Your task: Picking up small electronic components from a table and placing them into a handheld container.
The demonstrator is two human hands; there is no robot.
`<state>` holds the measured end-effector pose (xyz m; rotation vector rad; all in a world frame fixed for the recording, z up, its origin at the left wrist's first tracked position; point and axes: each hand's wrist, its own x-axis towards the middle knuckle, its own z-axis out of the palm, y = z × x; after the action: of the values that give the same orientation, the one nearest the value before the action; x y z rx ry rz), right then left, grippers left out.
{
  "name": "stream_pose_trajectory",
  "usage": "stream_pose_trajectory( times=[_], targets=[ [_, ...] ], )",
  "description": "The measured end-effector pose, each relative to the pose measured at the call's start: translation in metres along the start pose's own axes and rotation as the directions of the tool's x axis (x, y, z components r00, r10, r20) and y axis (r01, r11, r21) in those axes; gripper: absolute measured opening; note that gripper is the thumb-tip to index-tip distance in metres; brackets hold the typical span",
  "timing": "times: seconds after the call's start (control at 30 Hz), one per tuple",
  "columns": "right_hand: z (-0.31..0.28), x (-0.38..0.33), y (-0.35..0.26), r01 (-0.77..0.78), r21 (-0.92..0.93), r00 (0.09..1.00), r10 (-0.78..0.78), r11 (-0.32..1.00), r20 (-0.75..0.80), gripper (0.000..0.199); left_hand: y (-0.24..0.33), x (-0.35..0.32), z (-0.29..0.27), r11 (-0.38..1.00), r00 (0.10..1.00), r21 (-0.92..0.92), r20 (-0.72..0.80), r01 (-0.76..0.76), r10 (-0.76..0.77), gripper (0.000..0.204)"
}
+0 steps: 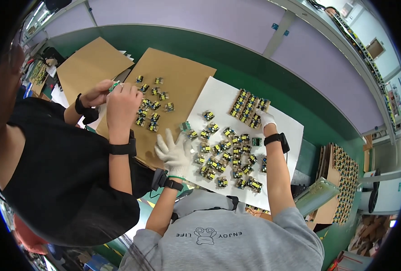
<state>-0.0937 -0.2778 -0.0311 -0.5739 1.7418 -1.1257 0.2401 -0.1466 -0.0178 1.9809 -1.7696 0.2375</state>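
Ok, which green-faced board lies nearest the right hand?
The green-faced board below the right hand, left of its black wristband; another green-faced board lies near the left hand's fingertips.

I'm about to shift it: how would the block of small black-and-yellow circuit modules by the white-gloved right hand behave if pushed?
The block of small black-and-yellow circuit modules could split along its visible rows if these aren't joined. It would probably slide over the flat white sheet. Its exposed components look breakable, so pressing may damage them.
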Motion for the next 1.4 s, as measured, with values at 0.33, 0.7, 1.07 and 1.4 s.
stream_pose_trajectory(
  times=[0.33,0.7,1.07,1.4],
  targets=[
    [-0.087,-0.158,-0.023,0.076,-0.083,0.992,-0.066,0.994,0.111,0.028,0.003,0.003,0.01,0.986,0.993,0.165,0.115,-0.034,0.015,0.04],
    [-0.233,-0.273,0.133,0.349,-0.362,0.127,-0.426,0.865,-0.896,0.026,0.056,-0.007,-0.018,0.979,0.974,-0.011,-0.097,-0.205,0.203,0.046],
    [-0.281,-0.263,0.162,-0.05,-0.595,0.155,-0.583,0.802,-0.798,0.019,0.144,-0.057,-0.054,0.877,0.91,-0.246,-0.073,-0.413,0.408,0.043],
    [-0.311,-0.252,0.184,0.161,-0.481,0.36,-0.505,0.862,-0.785,0.024,0.189,-0.1,-0.061,0.847,0.902,-0.312,-0.103,-0.431,0.42,0.04]
  ],
)
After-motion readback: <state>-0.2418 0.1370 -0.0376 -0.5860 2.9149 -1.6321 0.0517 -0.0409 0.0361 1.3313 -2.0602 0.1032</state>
